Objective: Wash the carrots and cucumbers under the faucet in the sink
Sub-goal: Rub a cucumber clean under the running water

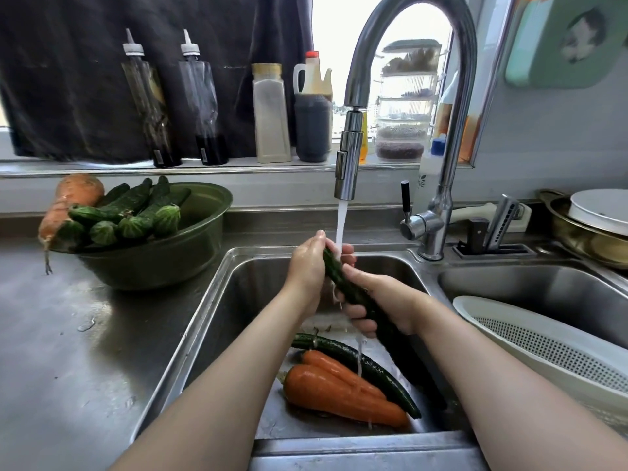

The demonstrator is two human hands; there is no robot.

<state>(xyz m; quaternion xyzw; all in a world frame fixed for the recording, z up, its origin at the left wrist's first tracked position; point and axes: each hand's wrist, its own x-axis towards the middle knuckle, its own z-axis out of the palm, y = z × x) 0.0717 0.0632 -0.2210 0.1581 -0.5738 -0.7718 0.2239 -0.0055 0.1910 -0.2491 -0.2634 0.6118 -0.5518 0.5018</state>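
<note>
Steel counter (68, 368) | sink (217, 311), faucet (350, 158) running | left hand (307, 266), right hand (382, 300) grip cucumber (334, 268)

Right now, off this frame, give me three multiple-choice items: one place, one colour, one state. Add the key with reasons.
1. The green bowl stands:
A) on the counter left of the sink
B) on the windowsill
C) on the floor

2. The strainer is:
A) red
B) black
C) white

3. The faucet is:
A) off
B) running
C) detached

Key:
1 A, the bowl sits on steel beside the basin.
2 C, its rim and mesh are white.
3 B, water falls onto the cucumber gripped by the left hand and right hand.
</note>
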